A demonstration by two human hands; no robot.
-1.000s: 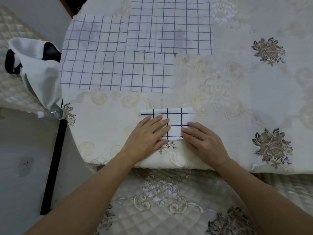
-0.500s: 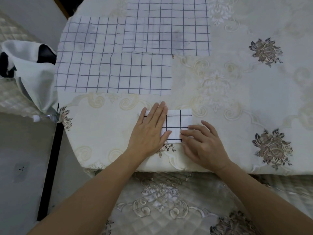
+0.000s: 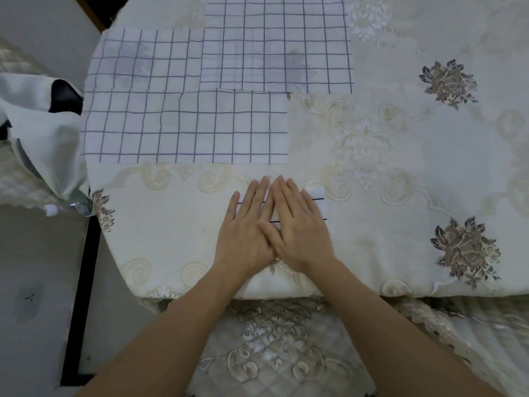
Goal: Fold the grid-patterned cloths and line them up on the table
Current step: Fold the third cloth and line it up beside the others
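Note:
A small folded white cloth with a black grid (image 3: 319,202) lies near the table's front edge, mostly hidden under both hands. My left hand (image 3: 248,224) and my right hand (image 3: 300,222) lie flat on it, side by side, fingers straight and touching at the middle. Three unfolded grid cloths lie spread beyond them: one nearest (image 3: 186,127), one at the far left (image 3: 143,58) and one at the far middle (image 3: 274,44), overlapping each other.
The table wears a cream tablecloth (image 3: 400,167) with brown flower prints. A pale cloth draped over a dark chair (image 3: 37,130) stands off the left edge. A quilted cover (image 3: 274,345) hangs below the table's front edge.
Both hands slid forward and together onto the folded cloth, now covering nearly all of it with flat palms. The right hand moved from the cloth's lower right corner to its top.

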